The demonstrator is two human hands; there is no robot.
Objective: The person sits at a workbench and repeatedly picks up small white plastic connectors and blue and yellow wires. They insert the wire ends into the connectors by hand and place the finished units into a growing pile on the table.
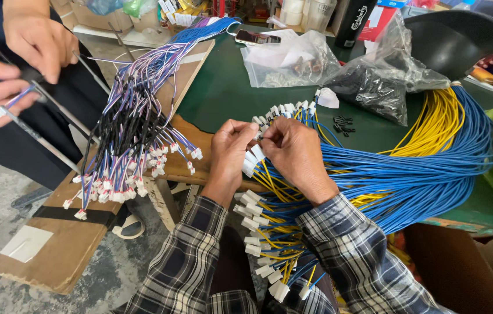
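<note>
My left hand and my right hand meet over the front edge of a green table. Both pinch small white plastic connectors at the ends of blue and yellow wires. The big bundle of blue wires and yellow wires loops away to the right across the table. More wire ends with white connectors hang down toward my lap, between my plaid sleeves.
Another person's hands at the upper left hold a thin wire. A bunch of purple, black and white wires with connectors lies on a cardboard sheet. Clear plastic bags of parts, a dark bag and a black bowl sit behind.
</note>
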